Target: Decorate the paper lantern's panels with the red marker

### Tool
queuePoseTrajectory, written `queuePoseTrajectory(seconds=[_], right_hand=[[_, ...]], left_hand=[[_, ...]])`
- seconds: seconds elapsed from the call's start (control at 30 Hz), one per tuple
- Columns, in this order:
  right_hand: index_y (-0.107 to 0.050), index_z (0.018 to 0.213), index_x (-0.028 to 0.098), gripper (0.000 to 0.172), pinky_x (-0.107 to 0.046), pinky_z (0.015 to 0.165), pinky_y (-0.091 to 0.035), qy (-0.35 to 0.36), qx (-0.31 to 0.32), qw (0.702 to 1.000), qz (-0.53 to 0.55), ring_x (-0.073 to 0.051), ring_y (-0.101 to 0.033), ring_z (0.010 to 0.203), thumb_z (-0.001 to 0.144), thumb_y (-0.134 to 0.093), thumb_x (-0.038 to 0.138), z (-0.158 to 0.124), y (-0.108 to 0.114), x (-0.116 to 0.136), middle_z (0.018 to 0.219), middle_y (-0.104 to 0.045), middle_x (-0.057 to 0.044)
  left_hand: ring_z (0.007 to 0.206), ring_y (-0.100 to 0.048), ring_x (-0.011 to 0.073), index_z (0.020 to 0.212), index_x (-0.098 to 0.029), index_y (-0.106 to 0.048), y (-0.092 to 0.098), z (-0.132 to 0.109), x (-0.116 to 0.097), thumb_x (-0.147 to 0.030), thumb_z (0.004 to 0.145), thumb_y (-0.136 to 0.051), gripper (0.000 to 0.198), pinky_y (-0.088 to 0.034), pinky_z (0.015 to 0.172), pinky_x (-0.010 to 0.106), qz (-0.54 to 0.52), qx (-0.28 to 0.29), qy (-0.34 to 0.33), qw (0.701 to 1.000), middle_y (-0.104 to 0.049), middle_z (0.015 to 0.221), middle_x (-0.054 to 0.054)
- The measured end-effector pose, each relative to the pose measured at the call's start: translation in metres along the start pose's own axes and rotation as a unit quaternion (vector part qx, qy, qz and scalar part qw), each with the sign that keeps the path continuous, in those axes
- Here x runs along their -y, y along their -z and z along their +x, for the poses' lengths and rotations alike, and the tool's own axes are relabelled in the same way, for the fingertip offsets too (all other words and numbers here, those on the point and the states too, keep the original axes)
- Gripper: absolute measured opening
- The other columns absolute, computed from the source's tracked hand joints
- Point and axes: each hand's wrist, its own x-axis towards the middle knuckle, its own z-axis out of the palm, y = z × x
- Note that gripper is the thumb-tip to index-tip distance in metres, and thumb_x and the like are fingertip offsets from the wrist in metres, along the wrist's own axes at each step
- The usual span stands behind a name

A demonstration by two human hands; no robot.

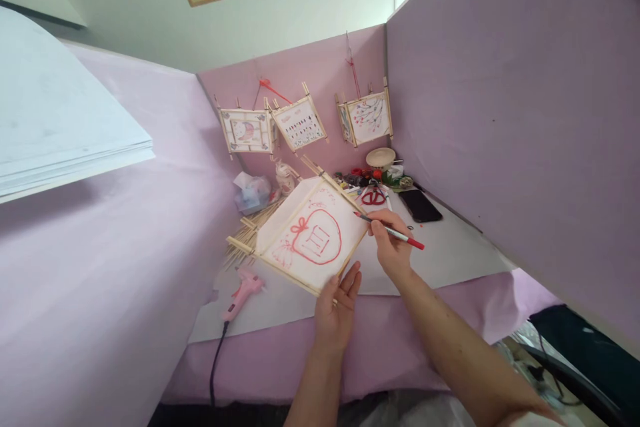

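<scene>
At centre frame, a paper lantern (311, 227) bears red strokes (317, 240), not legible as writing; the half-curled left hand (339, 300) holds its lower edge. The right hand (392, 245) pinches a pen (399, 235), its markings too small to read. Upper left, stacked sheets (55, 107) are cut off.

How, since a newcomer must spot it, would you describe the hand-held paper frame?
Between the purple panels stands a white-topped table. Above its front, the left hand holds the paper frame, the right hand a red-ended pen. Unlike the three hanging frames behind, it bears a large red rounded outline with a bow.
</scene>
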Motion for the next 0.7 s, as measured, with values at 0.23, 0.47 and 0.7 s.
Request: queuePoseTrajectory(seconds=[0.23,0.47,0.7], right_hand=[[-0.062,0.086,0.024,0.010,-0.047,0.093,-0.047,0.088,-0.002,0.994,-0.058,-0.017,-0.061,0.076,0.078,-0.058,0.018,-0.004,-0.001,-0.001,0.074,-0.063,0.001],[-0.059,0.082,0.024,0.012,-0.048,0.089,-0.050,0.169,0.017,0.982,-0.082,-0.014,-0.059,0.062,0.075,-0.056,0.015,-0.002,-0.001,0.018,0.070,-0.063,0.001],[-0.059,0.086,0.025,0.017,-0.047,0.091,-0.051,0.169,0.027,0.978,-0.121,-0.015,-0.061,0.067,0.075,-0.055,0.013,-0.001,-0.003,0.032,0.072,-0.064,0.001]], left_hand=[[0.118,-0.055,0.0275,0.099,-0.016,-0.071,0.002,0.001,-0.001,-0.026,0.084,-0.054,0.024,-0.035,0.107,0.043,0.018,0.021,0.003,1.000,-0.067,0.116,0.009],[0.116,-0.057,0.0252,0.109,-0.021,-0.068,0.005,0.000,-0.003,-0.027,0.087,-0.049,0.030,-0.034,0.108,0.046,-0.023,0.035,0.039,0.998,-0.068,0.115,0.008],[0.118,-0.056,0.0251,0.109,-0.019,-0.068,0.004,0.000,-0.004,-0.026,0.087,-0.048,0.031,-0.033,0.109,0.046,-0.031,0.033,0.060,0.997,-0.067,0.116,0.009]])
